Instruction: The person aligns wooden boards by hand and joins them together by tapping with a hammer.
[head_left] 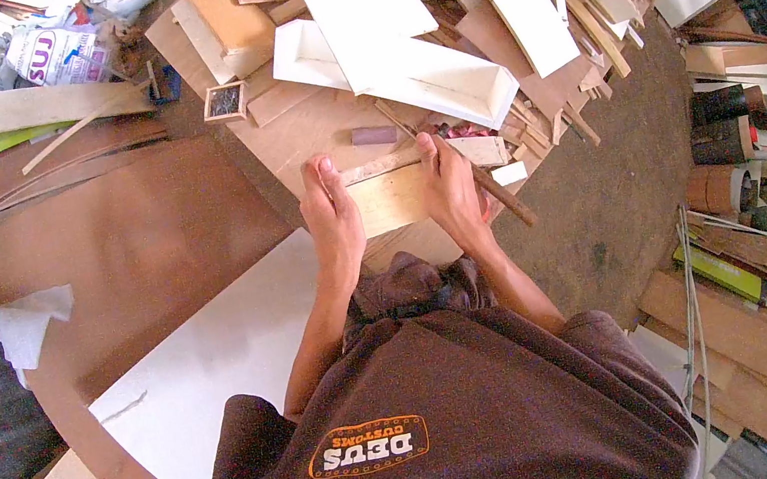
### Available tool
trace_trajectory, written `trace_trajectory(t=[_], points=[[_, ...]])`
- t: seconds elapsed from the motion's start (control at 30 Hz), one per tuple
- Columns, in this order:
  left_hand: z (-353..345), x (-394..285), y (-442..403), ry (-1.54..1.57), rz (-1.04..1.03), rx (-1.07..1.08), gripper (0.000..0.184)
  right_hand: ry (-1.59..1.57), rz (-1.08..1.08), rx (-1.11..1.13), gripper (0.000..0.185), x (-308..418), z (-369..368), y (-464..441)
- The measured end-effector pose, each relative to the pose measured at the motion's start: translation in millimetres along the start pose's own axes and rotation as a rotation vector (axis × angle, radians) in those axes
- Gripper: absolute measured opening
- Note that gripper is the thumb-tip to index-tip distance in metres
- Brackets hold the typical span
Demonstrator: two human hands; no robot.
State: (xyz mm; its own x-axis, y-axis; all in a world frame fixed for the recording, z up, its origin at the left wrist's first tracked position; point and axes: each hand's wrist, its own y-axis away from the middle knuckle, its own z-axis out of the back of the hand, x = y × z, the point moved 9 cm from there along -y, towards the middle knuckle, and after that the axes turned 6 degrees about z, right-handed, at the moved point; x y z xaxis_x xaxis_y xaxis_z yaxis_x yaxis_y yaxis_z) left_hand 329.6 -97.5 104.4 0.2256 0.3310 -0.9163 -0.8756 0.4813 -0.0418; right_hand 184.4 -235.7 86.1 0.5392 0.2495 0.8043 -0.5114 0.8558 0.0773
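Holding wooden board (393, 200) by opposite edges, hands (330, 210) apart, floor (579, 222) alongside.

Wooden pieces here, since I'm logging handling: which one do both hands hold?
The short, pale wooden piece, held between the left hand and the right hand; it alone spans both, while the others lie scattered around.

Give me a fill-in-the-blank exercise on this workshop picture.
The left hand and right hand grip a pale piece made of ____.
The print on the dark shirt reads "____ CUSTOMS".
Of the two hands, the ____ one is nearer the small open box.

Missing words: wood; DEUS; left.
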Motion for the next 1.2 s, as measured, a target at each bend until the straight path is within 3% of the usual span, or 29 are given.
trace_trajectory(t=[0.43,0.5,0.57,0.63,0.77,0.83,0.93,1.0,1.13,1.17,1.2], points=[[-3,5,-1,0.055,-0.009,0.012,0.046,0.022,0.1,-0.085,0.048,-4,0,-3],[0,16,-11,0.095,-0.081,-0.084,0.05,-0.012,0.211,-0.074,0.056,-1,-2,-12],[4,23,-14,0.18,-0.088,-0.034,0.051,-0.102,0.202,-0.076,0.059,-8,-5,-22],[6,15,-11,0.475,0.167,0.088,0.052,-0.191,0.196,-0.08,0.064,-14,-7,-27],[11,24,-5,0.495,0.12,0.06,0.052,-0.35,0.097,-0.084,0.069,-27,-10,-27],[9,17,-4,0.346,-0.015,0.039,0.051,-0.345,0.083,-0.081,0.07,-26,-4,-26],[4,20,-8,0.345,-0.008,-0.021,0.05,-0.279,0.045,0.076,0.066,-30,5,-26],[-2,33,-20,0.321,-0.091,-0.055,0.05,-0.18,0.236,0.213,0.068,-18,9,-21],[-2,29,-30,0.267,-0.152,-0.08,0.052,-0.598,0.346,0.41,0.087,-18,-12,-10],[-3,27,-31,0.264,-0.159,-0.074,0.052,-0.564,0.419,0.357,0.102,-17,-16,-15],[-5,29,-36,0.318,-0.1,-0.062,0.054,-0.57,0.422,0.348,0.102,-19,-21,-18]])
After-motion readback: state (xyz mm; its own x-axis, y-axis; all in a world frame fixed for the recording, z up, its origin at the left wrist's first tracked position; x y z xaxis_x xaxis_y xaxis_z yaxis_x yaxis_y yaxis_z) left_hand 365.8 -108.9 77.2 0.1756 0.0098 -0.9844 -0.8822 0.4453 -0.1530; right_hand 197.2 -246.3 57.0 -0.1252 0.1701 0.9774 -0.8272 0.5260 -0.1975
